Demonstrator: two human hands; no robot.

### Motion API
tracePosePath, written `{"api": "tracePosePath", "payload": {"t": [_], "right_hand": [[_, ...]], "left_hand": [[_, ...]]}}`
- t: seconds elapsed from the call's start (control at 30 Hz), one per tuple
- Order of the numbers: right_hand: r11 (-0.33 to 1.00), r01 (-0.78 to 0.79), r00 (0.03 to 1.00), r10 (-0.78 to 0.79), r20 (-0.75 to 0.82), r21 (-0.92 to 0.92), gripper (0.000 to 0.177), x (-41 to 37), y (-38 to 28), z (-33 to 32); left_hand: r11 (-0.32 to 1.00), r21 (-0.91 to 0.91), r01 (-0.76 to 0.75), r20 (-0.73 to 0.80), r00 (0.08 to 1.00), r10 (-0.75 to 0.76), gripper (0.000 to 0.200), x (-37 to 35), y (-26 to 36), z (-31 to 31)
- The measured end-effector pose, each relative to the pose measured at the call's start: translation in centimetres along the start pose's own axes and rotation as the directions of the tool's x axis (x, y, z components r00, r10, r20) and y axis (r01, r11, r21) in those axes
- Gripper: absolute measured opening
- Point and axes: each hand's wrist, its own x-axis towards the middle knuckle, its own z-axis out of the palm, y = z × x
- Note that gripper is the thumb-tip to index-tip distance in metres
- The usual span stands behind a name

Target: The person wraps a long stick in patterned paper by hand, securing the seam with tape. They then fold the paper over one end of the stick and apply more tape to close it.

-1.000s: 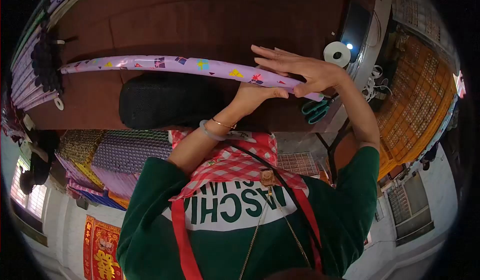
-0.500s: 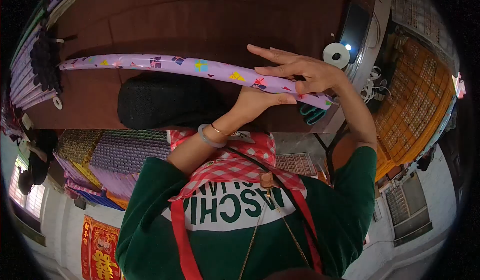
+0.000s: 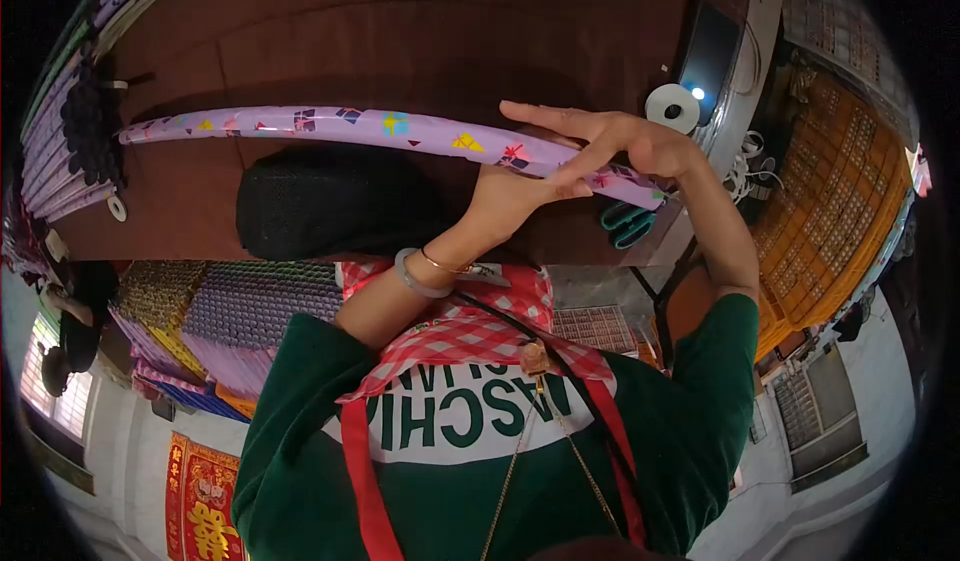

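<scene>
A long lilac tube (image 3: pixel 360 128), wrapped in shiny printed film, is held across the brown table (image 3: pixel 400 36), with its wider end between and just beyond the hands. It is supported by the left hand (image 3: pixel 508 204), whose thumb is stretched along the near side; the other fingers are hidden by the tube, so how far they are closed cannot be told. The right hand (image 3: pixel 635 148) is held open over the tube, with one finger stretched out to the left and another digit, probably the thumb, laid across the film.

A black cloth bundle (image 3: pixel 335 203) is seen left of the left hand. Teal-handled scissors (image 3: pixel 627 226) are placed just below the right hand. Beyond that hand, a white roll (image 3: pixel 672 109) is seen beside a dark phone (image 3: pixel 710 51). Well left of both hands, similar wrapped tubes (image 3: pixel 60 166) are stacked.
</scene>
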Motion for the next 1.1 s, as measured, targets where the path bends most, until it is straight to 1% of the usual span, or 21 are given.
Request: {"api": "tracePosePath", "payload": {"t": [0.03, 0.07, 0.1, 0.17, 0.2, 0.3, 0.43, 0.5, 0.53, 0.57, 0.67, 0.7, 0.77, 0.8, 0.83, 0.9, 0.93, 0.97, 1.03, 1.07, 1.1], "right_hand": [[0.985, 0.053, 0.997, -0.045, -0.056, 0.164, 0.088, 0.0, 0.3, 0.1], [0.99, 0.013, 0.992, 0.005, -0.126, 0.141, 0.099, 0.2, -0.3, 0.1], [0.99, 0.014, 0.992, 0.004, -0.124, 0.14, 0.099, 0.3, -0.2, 0.0], [0.982, -0.052, 0.964, 0.097, -0.249, 0.183, 0.1, 0.3, -0.1, 0.2], [0.982, -0.052, 0.963, 0.098, -0.251, 0.184, 0.1, 0.4, -0.1, 0.1], [0.984, -0.173, 0.978, 0.165, -0.127, -0.051, 0.096, 0.6, -0.7, -0.3], [0.976, -0.213, 0.968, 0.204, -0.143, -0.051, 0.099, -0.6, -1.6, -0.2], [0.957, -0.28, 0.93, 0.25, -0.27, -0.078, 0.125, -2.0, -2.6, 0.1], [0.975, -0.184, 0.951, 0.144, -0.272, -0.125, 0.124, -3.3, -1.9, 0.1], [0.974, -0.188, 0.951, 0.149, -0.272, -0.125, 0.124, -4.4, -1.8, 0.5], [0.983, -0.157, 0.854, 0.186, -0.486, 0.1, 0.124, -6.3, -2.2, 2.8], [0.982, -0.16, 0.853, 0.187, -0.488, 0.097, 0.124, -6.6, -2.0, 3.7], [0.949, -0.129, 0.71, 0.29, -0.641, 0.286, 0.125, -7.0, -1.3, 5.5], [0.957, -0.085, 0.67, 0.26, -0.695, 0.277, 0.12, -6.9, -0.7, 6.1], [0.957, -0.081, 0.669, 0.259, -0.697, 0.278, 0.12, -6.8, -0.1, 6.8], [0.95, 0.09, 0.539, 0.205, -0.817, 0.298, 0.112, -6.3, 0.8, 8.1], [0.977, 0.134, 0.523, 0.074, -0.849, 0.168, 0.093, -5.7, 0.9, 8.5], [0.977, 0.135, 0.522, 0.071, -0.85, 0.165, 0.093, -5.5, 0.6, 8.9], [0.946, 0.13, 0.346, 0.239, -0.907, 0.299, 0.074, -5.2, -0.1, 9.8], [0.949, 0.181, 0.347, 0.184, -0.919, 0.258, 0.06, -4.9, -0.2, 9.9], [0.949, 0.18, 0.343, 0.185, -0.921, 0.258, 0.06, -4.7, -0.2, 10.2]], "left_hand": [[0.998, -0.066, -0.004, 0.016, 1.0, 0.005, 0.039, 0.1, 0.1, -0.1], [0.991, -0.133, -0.006, 0.033, 0.999, 0.011, 0.04, 0.2, 0.1, -0.1], [0.991, -0.132, -0.008, 0.032, 0.999, 0.013, 0.04, 0.3, 0.1, -0.1], [0.99, -0.112, -0.087, 0.025, 0.996, 0.09, 0.041, 0.4, -0.1, 0.1], [0.99, -0.112, -0.084, 0.027, 0.996, 0.087, 0.041, 0.3, -0.1, 0.1], [0.989, -0.143, -0.032, 0.028, 0.999, 0.037, 0.041, 0.1, 0.1, 0.1], [0.984, -0.14, -0.111, 0.029, 0.993, 0.116, 0.041, 0.4, -0.3, 0.2], [0.98, -0.128, -0.155, 0.037, 0.986, 0.161, 0.042, 0.4, -0.1, 0.3], [0.98, -0.15, -0.132, 0.03, 0.99, 0.138, 0.04, 0.4, 0.1, 0.3], [0.979, -0.171, -0.109, 0.026, 0.993, 0.115, 0.038, 0.4, 0.4, 0.4], [0.966, -0.254, -0.047, 0.041, 0.997, 0.06, 0.037, 0.1, 1.0, 0.6], [0.965, -0.256, -0.049, 0.045, 0.997, 0.062, 0.037, 0.2, 0.9, 0.7], [0.95, -0.289, -0.114, 0.026, 0.992, 0.127, 0.036, 0.2, 0.7, 0.9], [0.951, -0.287, -0.114, 0.026, 0.992, 0.127, 0.036, 0.3, 0.7, 1.0], [0.954, -0.272, -0.127, 0.016, 0.99, 0.137, 0.036, 0.2, 0.8, 1.0], [0.957, -0.255, -0.141, 0.009, 0.989, 0.148, 0.036, 0.2, 0.8, 1.0], [0.968, -0.235, -0.093, 0.027, 0.994, 0.103, 0.036, 0.2, 0.7, 0.7], [0.976, -0.215, -0.047, 0.044, 0.997, 0.057, 0.037, 0.2, 0.6, 0.6], [0.977, -0.209, -0.047, 0.042, 0.997, 0.057, 0.036, 0.3, 0.6, 0.6], [0.978, -0.205, -0.046, 0.039, 0.998, 0.055, 0.036, 0.3, 0.6, 0.6], [0.978, -0.206, -0.043, 0.043, 0.998, 0.053, 0.036, 0.3, 0.6, 0.7]]}}
